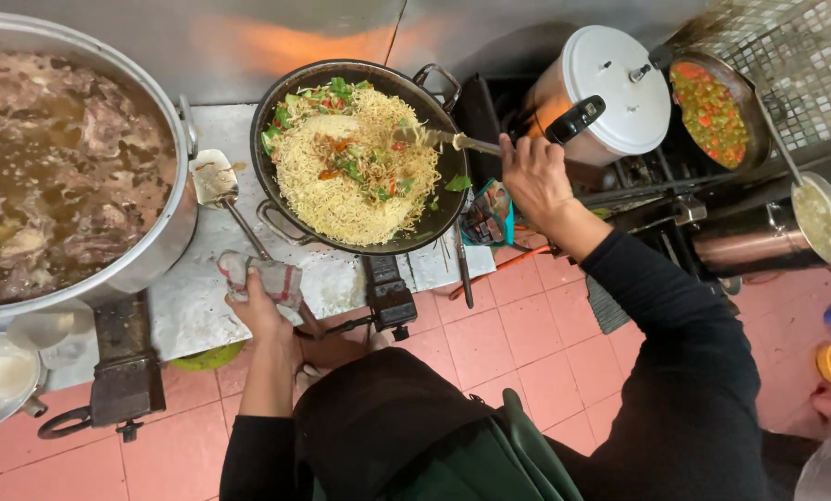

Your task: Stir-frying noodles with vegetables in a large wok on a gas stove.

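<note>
Black wok point(364, 88) sits on the steel table point(193, 306), full of yellow noodles point(350, 176) with green leaves and red bits on top. Right hand point(531, 176) is clenched around the handle of a metal spatula point(438, 137); blade end is in the noodles at the wok's right side. Right arm in a black sleeve point(675, 334) comes up from lower right, elbow bent, wrist angled toward the wok. Left hand point(257, 311) grips a bunched cloth point(262, 276) at the wok's near-left edge, just beside the wok's front loop handle point(281, 223); can't tell if the cloth touches the handle. Left forearm is bare, runs straight up from the torso.

A metal ladle point(216, 181) lies on the table between the wok and the big aluminium pot point(169, 232) of brown broth with meat pieces. Small metal bowl point(2, 376) at lower left, under that pot. Right of the wok: white-lidded pressure cooker point(619, 88) with a black handle, then a dark pan of chopped vegetables point(712, 111), then a steel pot point(819, 223) holding pale liquid with a long spoon in it. Floor is pink tile point(489, 343)
</note>
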